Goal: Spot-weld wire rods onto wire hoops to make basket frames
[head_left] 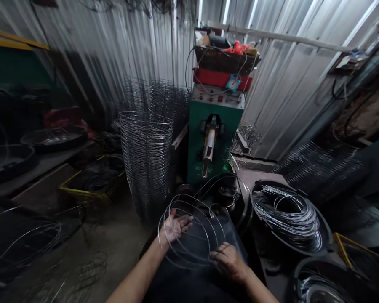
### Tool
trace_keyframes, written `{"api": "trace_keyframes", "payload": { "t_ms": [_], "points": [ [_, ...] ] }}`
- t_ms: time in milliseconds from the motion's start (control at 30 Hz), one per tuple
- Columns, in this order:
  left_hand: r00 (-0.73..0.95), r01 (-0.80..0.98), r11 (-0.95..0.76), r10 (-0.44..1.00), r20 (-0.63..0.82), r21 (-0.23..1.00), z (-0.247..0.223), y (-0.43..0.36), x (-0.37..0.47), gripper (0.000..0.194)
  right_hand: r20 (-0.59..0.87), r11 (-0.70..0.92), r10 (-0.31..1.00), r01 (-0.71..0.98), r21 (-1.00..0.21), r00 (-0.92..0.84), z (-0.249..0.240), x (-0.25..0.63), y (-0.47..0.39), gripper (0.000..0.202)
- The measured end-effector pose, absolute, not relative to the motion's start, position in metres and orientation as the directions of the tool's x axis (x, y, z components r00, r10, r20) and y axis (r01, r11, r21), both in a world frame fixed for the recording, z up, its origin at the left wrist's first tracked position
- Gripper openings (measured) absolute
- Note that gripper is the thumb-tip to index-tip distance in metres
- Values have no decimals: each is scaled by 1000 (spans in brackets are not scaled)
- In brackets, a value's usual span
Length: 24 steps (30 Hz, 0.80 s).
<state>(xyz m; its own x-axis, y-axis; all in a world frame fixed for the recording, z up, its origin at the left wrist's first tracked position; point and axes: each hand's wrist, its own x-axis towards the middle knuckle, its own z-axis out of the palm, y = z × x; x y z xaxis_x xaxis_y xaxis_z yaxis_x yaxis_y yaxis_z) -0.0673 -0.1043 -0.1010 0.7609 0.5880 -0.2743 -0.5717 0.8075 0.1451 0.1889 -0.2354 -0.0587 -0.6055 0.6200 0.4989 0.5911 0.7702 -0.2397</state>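
Several thin wire rings (208, 235) hang loosely together over the person's lap, in front of the green machine (197, 139). My left hand (176, 227) is palm up inside the rings with its fingers apart, and wires pass over the wrist and palm. On the right side of the rings, my right hand (227, 257) has its fingers closed on the wire. Ahead of both hands, a metal arm (209, 147) sticks out from the machine's front.
A tall stack of wire rings (147, 155) stands left of the machine. At right, a round black tray (326, 235) holds looped wires, with another tray (295, 277) below it. A yellow-edged crate (71, 191) sits at left. Corrugated metal wall (271, 84) is behind.
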Motion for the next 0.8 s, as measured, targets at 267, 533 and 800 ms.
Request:
{"api": "trace_keyframes", "payload": {
  "t_ms": [267, 533, 800],
  "points": [
    [469, -659, 708, 651, -597, 254, -96, -110, -62, 49, 587, 454, 809, 651, -609, -15, -58, 172, -201, 23],
    [-52, -527, 411, 858, -511, 744, -50, -144, -51, 39, 473, 288, 875, 673, -682, 105, -56, 164, -184, 27],
    [4, -466, 273, 952, -306, 842, -4, -141, -2, 67, 356, 178, 908, 567, -804, 221, -48, 141, -162, 30]
  ]
}}
